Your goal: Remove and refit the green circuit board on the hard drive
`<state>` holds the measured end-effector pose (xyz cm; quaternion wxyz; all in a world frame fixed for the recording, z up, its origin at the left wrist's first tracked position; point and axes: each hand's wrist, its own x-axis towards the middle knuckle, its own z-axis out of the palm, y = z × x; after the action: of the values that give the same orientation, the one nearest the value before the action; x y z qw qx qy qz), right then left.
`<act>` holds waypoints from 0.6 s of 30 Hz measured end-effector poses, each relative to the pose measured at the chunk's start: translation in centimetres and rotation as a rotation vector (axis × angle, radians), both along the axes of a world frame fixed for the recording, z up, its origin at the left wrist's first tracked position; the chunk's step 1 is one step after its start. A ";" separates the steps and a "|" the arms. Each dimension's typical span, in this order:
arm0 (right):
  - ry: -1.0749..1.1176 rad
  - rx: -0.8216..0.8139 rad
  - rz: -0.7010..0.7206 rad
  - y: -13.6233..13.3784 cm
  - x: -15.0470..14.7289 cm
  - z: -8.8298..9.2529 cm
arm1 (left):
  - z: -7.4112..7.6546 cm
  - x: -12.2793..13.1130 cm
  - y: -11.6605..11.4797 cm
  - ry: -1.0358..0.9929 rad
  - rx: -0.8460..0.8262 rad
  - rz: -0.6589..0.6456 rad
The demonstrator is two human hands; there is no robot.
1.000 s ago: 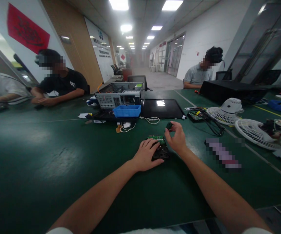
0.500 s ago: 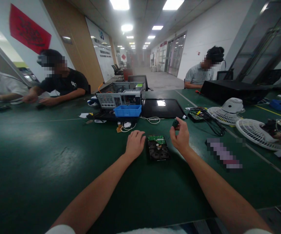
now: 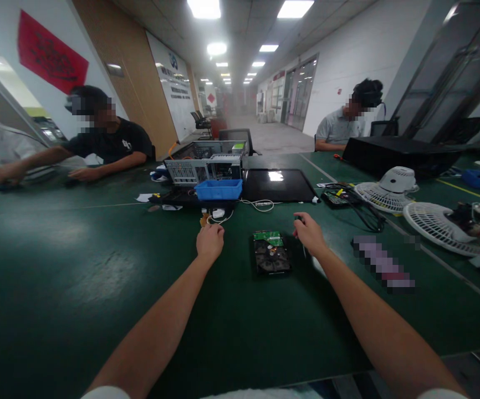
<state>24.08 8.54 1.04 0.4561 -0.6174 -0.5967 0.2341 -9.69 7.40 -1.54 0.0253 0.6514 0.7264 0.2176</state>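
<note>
A hard drive point(image 3: 271, 256), its green circuit board facing up, lies on the green table between my hands. My left hand point(image 3: 210, 242) is to the left of the drive, fingers curled, just in front of a white cable; whatever those fingers hold, if anything, is hidden. To the drive's upper right, my right hand point(image 3: 310, 235) is closed around a screwdriver point(image 3: 299, 219). Its dark handle pokes out at the fingertips, and a thin pale shaft shows below the hand. Neither hand touches the drive.
Ahead stand a blue bin point(image 3: 218, 189), an open computer case point(image 3: 204, 163) and a dark flat panel point(image 3: 279, 185). White fan parts point(image 3: 435, 224), black cables point(image 3: 371, 216) and a blurred pinkish object point(image 3: 383, 263) lie to the right. Several people sit around the table.
My left hand has moved left, away from the hard drive, and its fingers have curled. My right hand has tilted down slightly with the screwdriver. At the left, a co-worker's arm has reached out further.
</note>
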 end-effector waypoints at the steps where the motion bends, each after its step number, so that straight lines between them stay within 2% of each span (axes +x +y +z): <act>1: 0.042 -0.048 0.009 0.0 0.0 0.0 | 0.0 0.0 0.0 0.002 -0.001 -0.004; 3: 0.106 -0.147 0.071 -0.2 0.0 0.3 | 0.1 0.0 0.0 0.009 -0.003 -0.012; 6: 0.168 -0.318 0.270 -0.8 -0.3 0.7 | 0.1 -0.1 0.0 0.020 0.003 -0.014; 9: 0.192 -0.406 0.377 -1.3 -0.8 0.9 | 0.1 -0.1 -0.1 0.030 0.015 -0.018; 18: 0.069 -0.407 0.408 -1.5 -1.1 0.6 | 0.1 0.0 0.1 0.057 0.019 -0.033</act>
<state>23.00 7.07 1.60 0.2865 -0.5552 -0.6332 0.4568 -9.72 7.51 -1.48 0.0020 0.6693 0.7139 0.2057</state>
